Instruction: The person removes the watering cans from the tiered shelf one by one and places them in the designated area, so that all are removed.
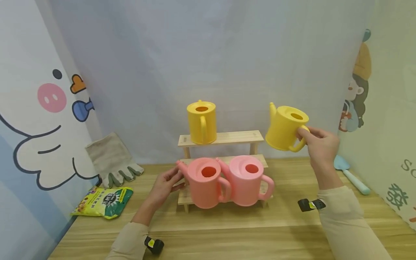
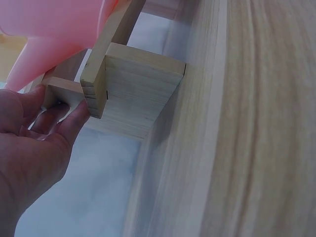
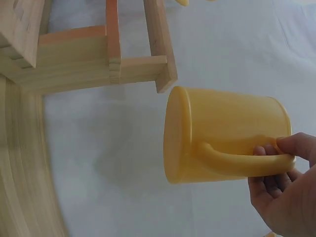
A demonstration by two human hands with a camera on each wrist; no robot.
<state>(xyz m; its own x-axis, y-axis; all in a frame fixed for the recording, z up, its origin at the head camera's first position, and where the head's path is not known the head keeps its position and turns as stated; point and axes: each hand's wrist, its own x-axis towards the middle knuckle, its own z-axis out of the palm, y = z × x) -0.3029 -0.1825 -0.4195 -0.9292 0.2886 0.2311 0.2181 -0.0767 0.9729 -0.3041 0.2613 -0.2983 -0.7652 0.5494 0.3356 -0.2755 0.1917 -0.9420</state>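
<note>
Pale curtain (image 1: 234,54) behind — yellow watering can (image 1: 282,130), axis leaning right, spout (image 1: 272,111) up-left; right fingers (image 3: 260,190) pinching handle (image 1: 299,146) — left fingers (image 2: 73,122) pinching stand (image 1: 230,137).

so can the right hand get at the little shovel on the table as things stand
Probably not straight away: the right hand holds a yellow watering can by its handle and would likely need to free itself first. The little shovel itself looks uncovered.

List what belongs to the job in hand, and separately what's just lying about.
Seemingly in the job:
wooden stand, touched by the left hand
yellow watering can, held by the right hand
other yellow watering can
coral watering can
pale pink watering can

Apparently just lying about:
glove
green-and-yellow packet
trowel
</note>
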